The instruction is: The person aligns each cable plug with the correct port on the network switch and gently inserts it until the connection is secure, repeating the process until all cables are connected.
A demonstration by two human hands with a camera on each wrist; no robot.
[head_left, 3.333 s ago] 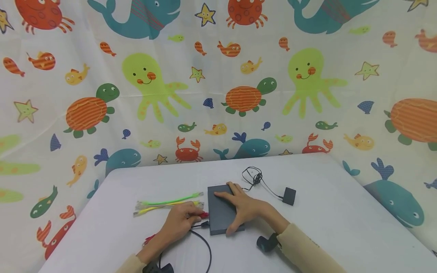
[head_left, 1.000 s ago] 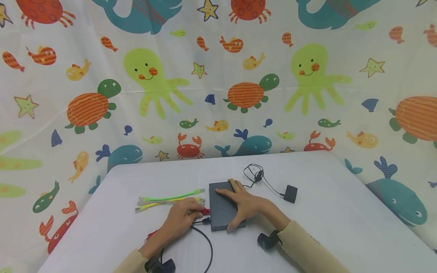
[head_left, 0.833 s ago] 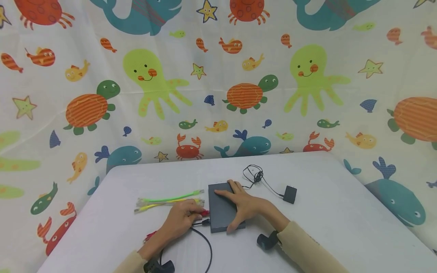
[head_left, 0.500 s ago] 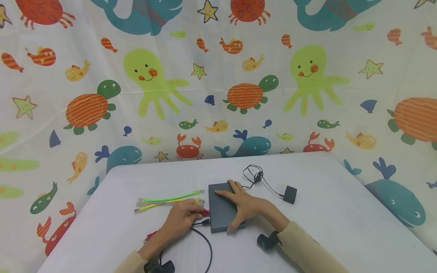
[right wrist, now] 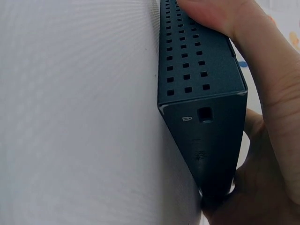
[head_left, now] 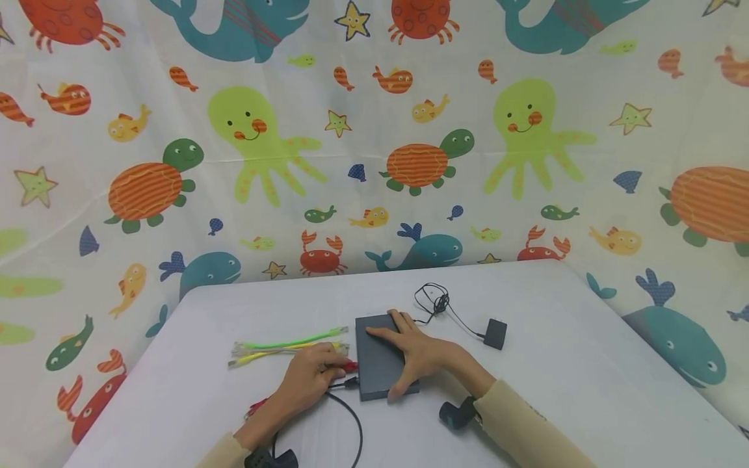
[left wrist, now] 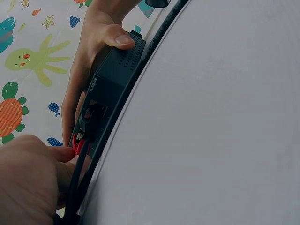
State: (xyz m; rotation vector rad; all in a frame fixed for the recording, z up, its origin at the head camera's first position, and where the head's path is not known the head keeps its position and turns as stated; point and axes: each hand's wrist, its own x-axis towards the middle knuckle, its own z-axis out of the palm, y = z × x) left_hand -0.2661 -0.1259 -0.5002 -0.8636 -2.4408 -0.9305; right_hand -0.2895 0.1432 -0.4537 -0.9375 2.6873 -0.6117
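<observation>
A dark network switch (head_left: 380, 357) lies flat on the white table, its port side facing left. My right hand (head_left: 421, 354) grips it across the top, fingers at the far edge and thumb at the near vented end (right wrist: 187, 61). At the port side my left hand (head_left: 313, 374) pinches the plug end of a red network cable (left wrist: 76, 145). Whether that plug is fully seated is hidden by the fingers. Just beside it, a black cable's plug (head_left: 351, 383) sits in a neighbouring port. The red cable's other end (head_left: 255, 408) shows beyond my left forearm.
Green (head_left: 292, 341), yellow (head_left: 251, 358) and grey network cables lie left of the switch. Behind and to the right, a thin black cord (head_left: 440, 302) runs to a square power adapter (head_left: 495, 333). The black cable (head_left: 355, 422) loops toward the front edge. A patterned curtain (head_left: 374, 130) hangs behind the table.
</observation>
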